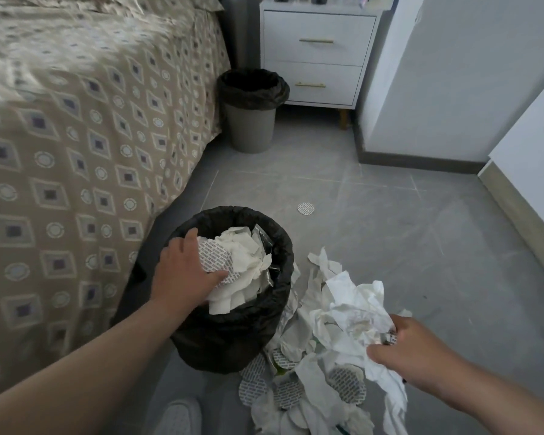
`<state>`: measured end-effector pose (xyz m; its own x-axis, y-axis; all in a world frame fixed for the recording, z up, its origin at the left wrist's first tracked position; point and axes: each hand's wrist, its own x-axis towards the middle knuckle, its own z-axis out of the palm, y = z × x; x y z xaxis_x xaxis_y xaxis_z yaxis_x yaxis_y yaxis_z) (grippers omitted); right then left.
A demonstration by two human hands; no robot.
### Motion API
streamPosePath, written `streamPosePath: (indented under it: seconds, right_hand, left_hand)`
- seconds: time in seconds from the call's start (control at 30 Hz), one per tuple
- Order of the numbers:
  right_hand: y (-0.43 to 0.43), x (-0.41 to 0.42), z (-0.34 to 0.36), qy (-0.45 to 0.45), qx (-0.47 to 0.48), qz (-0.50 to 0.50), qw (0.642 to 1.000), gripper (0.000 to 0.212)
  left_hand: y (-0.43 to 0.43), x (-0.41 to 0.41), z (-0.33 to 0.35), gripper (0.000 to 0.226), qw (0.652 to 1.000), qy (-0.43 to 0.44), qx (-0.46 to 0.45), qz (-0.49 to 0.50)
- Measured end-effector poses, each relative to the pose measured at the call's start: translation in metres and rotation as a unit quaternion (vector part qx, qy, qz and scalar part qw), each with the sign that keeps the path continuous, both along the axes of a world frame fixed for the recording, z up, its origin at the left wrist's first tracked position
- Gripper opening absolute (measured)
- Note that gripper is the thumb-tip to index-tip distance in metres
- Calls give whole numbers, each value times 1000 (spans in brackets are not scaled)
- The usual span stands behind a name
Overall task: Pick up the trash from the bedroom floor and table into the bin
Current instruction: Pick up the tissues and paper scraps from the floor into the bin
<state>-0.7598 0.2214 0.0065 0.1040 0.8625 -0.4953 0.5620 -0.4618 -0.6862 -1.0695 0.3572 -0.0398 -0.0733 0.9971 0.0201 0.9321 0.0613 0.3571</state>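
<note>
A bin [283, 255] lined with a black bag stands on the grey floor beside the bed, filled with crumpled white tissue. My left hand [182, 271] is over its mouth, gripping a round printed seal disc [214, 255] together with tissue. To the right of the bin lies a pile of crumpled tissues and seal discs [302, 381]. My right hand [412, 353] is shut on a bunch of crumpled tissue [355, 306] lifted above that pile. One lone seal disc [306, 207] lies on the floor farther off.
A second grey bin [252, 130] with a black liner stands at the bed's corner, next to a white two-drawer nightstand [321, 54]. The patterned bedspread [76, 136] hangs at left. White cabinet and wall [453, 89] at right. A shoe [178, 416] shows at the bottom.
</note>
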Motion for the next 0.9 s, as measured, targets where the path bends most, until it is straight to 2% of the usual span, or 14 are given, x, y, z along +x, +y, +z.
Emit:
streamPosePath:
  seconds: [0.1, 0.33, 0.47, 0.57, 0.67, 0.73, 0.83, 0.9]
  right_hand:
    - [-1, -8, 8, 4, 3, 6, 1000, 12]
    - [30, -41, 44, 20, 46, -7, 999, 13]
    - [81, -80, 59, 39, 97, 26, 994, 10]
    - [127, -119, 53, 32, 127, 49, 990, 11]
    - [169, -152, 31, -43, 168, 92, 981, 8]
    - [187, -169, 14, -148, 174, 154, 961, 17]
    - [193, -182, -9, -311, 114, 287, 899, 47]
    - [183, -182, -15, -351, 80, 338, 870, 78]
  left_hand:
    - [-21, -20, -4, 107, 998, -13, 41, -34]
    - [-40, -49, -27, 98, 988, -19, -57, -145]
    - [-37, -61, -34, 93, 979, 30, -68, -187]
    - [-38, -63, -37, 90, 981, 7, -48, -186]
    - [-38, -59, -33, 96, 985, -15, -41, -168]
    - [-38, -58, -31, 111, 983, 13, -44, -177]
    - [-36, -60, -33, 120, 983, 33, -56, -173]
    - [-35, -61, -36, 119, 983, 27, -54, -174]
